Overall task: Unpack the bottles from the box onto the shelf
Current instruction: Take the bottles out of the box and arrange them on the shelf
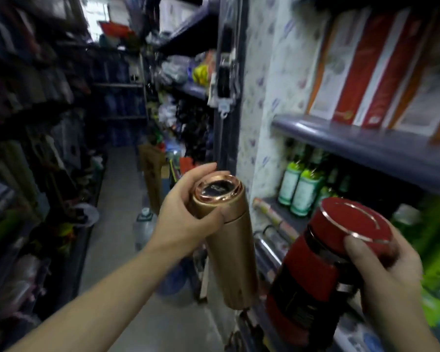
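My left hand (186,212) grips a slim gold bottle (229,247) near its cap, holding it upright in mid-air in the aisle. My right hand (384,270) holds a wider red bottle (313,278) by its red lid, tilted slightly, close to the front of the lower shelf (269,252) on the right. The two bottles hang side by side, a small gap between them. No box shows in this view.
Green-labelled bottles (302,191) stand at the back of the lower shelf. A grey-blue shelf board (366,146) above carries red and white boxes (366,72). Water jugs (145,227) and a brown carton (151,171) sit on the aisle floor; crowded racks line the left.
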Demonstrator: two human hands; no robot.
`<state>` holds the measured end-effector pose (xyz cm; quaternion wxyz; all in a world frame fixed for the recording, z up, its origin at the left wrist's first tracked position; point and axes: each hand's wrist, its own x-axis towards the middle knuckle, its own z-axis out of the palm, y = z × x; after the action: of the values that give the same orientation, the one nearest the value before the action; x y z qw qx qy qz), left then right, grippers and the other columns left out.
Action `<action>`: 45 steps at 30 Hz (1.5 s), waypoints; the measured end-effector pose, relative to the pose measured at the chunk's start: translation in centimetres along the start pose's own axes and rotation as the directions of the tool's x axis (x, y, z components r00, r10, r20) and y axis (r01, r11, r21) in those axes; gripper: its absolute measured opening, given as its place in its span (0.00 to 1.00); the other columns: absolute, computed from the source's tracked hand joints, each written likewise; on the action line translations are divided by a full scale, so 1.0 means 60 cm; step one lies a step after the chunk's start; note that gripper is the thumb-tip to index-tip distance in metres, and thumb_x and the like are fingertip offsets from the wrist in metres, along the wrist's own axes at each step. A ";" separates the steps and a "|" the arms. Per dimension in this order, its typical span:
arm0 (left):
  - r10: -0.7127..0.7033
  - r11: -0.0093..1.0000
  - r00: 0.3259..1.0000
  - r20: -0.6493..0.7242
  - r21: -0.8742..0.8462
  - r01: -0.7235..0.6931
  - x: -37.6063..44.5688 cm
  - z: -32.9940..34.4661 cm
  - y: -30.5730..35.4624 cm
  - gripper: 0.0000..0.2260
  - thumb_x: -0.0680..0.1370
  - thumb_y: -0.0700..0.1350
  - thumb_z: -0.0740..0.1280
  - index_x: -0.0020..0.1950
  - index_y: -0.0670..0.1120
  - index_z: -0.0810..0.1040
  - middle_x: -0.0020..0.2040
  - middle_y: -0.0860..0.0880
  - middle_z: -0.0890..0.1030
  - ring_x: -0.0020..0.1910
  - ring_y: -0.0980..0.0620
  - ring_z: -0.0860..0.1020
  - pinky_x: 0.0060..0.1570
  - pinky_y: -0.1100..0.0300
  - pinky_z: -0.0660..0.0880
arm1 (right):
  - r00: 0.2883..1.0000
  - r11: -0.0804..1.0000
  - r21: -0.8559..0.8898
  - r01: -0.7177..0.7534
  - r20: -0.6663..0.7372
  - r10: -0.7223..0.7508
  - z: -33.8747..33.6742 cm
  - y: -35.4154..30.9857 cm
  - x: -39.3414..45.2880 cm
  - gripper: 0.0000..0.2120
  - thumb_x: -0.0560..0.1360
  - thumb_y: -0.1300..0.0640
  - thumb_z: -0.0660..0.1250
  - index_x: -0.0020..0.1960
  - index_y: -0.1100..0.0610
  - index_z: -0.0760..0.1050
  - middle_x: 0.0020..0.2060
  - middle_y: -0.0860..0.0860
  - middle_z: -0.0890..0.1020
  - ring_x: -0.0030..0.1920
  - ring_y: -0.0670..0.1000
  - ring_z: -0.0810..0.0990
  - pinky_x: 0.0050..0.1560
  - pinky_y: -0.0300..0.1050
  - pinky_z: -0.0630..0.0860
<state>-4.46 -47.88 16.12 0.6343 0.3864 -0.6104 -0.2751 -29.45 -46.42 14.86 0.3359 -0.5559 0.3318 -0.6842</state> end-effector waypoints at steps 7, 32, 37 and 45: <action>0.082 0.975 0.996 0.031 -0.211 -0.074 0.096 0.068 0.125 0.27 0.62 0.55 0.71 0.61 0.52 0.76 0.54 0.51 0.84 0.52 0.53 0.82 0.51 0.59 0.78 | 0.986 0.995 0.020 0.097 -0.137 -0.094 -0.016 -0.130 0.064 0.15 0.61 0.42 0.72 0.44 0.48 0.83 0.36 0.46 0.85 0.38 0.45 0.82 0.42 0.40 0.78; 0.483 0.804 0.874 -0.060 -0.365 -0.470 0.262 0.377 0.304 0.28 0.64 0.53 0.72 0.62 0.49 0.73 0.53 0.57 0.79 0.53 0.62 0.78 0.53 0.70 0.72 | 0.631 0.641 -0.606 0.471 -0.276 -0.725 -0.142 -0.346 0.220 0.25 0.66 0.42 0.69 0.59 0.54 0.74 0.49 0.42 0.81 0.49 0.38 0.80 0.50 0.32 0.74; 0.437 0.820 0.897 -0.067 -0.379 -0.429 0.270 0.439 0.284 0.27 0.65 0.47 0.77 0.61 0.48 0.71 0.54 0.56 0.78 0.53 0.63 0.78 0.52 0.71 0.72 | 0.659 0.641 -0.675 0.366 -0.298 -0.690 -0.162 -0.322 0.251 0.29 0.64 0.37 0.69 0.59 0.52 0.74 0.49 0.43 0.81 0.50 0.39 0.80 0.50 0.32 0.74; 0.300 0.901 0.951 -0.077 -0.304 -0.309 0.292 0.486 0.274 0.25 0.67 0.47 0.77 0.57 0.46 0.68 0.53 0.48 0.79 0.46 0.59 0.78 0.40 0.78 0.70 | 0.703 0.700 -0.686 0.199 -0.398 -0.590 -0.182 -0.314 0.287 0.21 0.67 0.43 0.72 0.54 0.53 0.76 0.44 0.43 0.81 0.42 0.36 0.79 0.42 0.32 0.76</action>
<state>-33.47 -57.72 38.28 0.7311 0.1849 -0.6029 -0.2604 -44.62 -49.35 37.91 -0.1417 -0.4502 0.4809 -0.7389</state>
